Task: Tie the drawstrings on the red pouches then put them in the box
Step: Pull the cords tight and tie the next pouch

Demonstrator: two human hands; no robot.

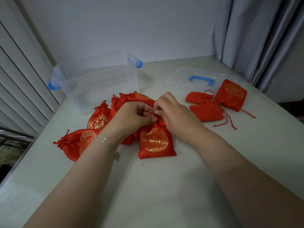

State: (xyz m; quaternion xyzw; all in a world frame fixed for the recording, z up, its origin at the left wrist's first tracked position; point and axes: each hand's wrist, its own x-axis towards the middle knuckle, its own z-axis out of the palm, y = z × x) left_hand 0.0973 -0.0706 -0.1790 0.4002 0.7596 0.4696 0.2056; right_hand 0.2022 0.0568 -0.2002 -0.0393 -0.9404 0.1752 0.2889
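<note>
The left hand (131,116) and the right hand (174,112) meet over the gathered neck of one red pouch (155,142), each pinching its thin drawstring (150,114). The pouch lies on the surface (164,186), near the clear box (98,83). It looks soft, light and a little slippery, so the cord ends are probably the best place to hold it.

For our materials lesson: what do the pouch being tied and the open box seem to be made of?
Pouch being tied: apparently satin-like woven fabric, glossy red with a metallic gold pattern; it creases softly.
Open box: likely clear rigid plastic, since the table shows through its walls, with opaque blue clips.
</note>
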